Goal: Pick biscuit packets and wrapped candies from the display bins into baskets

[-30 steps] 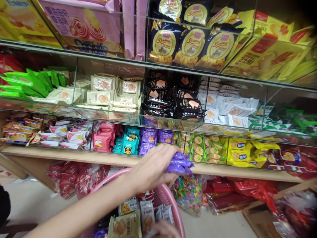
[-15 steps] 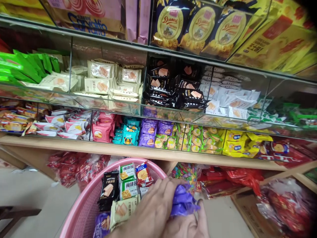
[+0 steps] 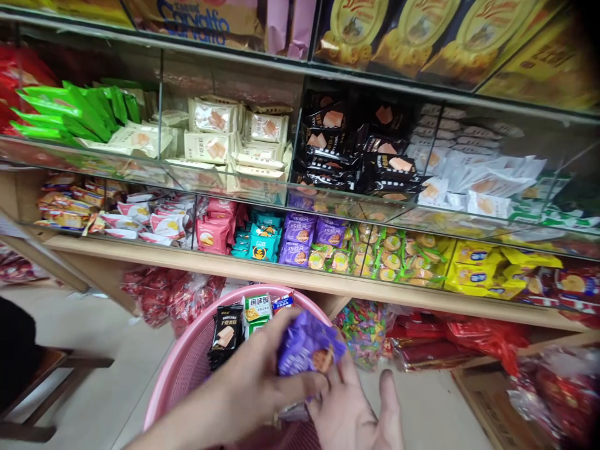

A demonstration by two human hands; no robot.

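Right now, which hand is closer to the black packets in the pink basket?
Left. The left hand holds a purple packet just right of the black packets; the right hand is farther right, open and palm up.

1. A snack shop, I'd say, from where I stand.
2. Glass-fronted shelves (image 3: 262, 272) rise in tiers, split by dividers (image 3: 161, 81), each kind grouped together: black packets (image 3: 328, 139), yellow packets (image 3: 478, 279).
3. A pink basket (image 3: 194, 356) below holds mixed packets (image 3: 227, 331).
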